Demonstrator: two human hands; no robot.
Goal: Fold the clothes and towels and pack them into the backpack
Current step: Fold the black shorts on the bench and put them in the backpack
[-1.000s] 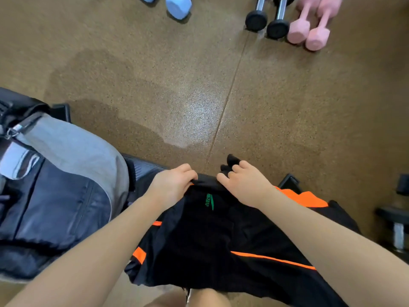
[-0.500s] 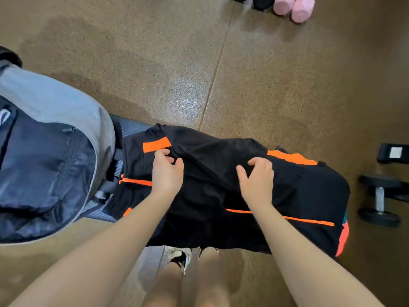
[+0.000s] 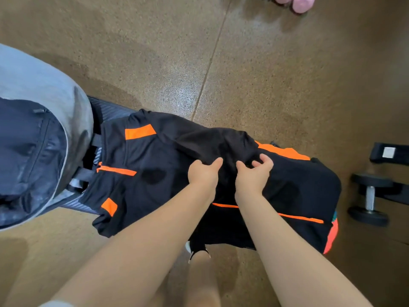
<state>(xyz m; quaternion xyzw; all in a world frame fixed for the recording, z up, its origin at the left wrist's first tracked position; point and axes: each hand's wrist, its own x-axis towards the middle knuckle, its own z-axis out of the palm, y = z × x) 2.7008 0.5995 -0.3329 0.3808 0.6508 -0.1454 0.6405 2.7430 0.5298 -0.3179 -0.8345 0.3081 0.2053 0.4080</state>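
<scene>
Pinched in both the left hand [image 3: 204, 173] and right hand [image 3: 252, 176], the black garment [image 3: 168, 151] is only half folded; nothing is seen packed into the backpack [image 3: 33, 138] yet.

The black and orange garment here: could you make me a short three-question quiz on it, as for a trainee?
1. True or false: both hands, the left hand and the right hand, pinch the black garment.
2. The grey and navy backpack lies on which side of the garment? A) left B) right
3. Fill in: the garment's stripes are ____.

Key: 1 true; 2 A; 3 orange.
</scene>
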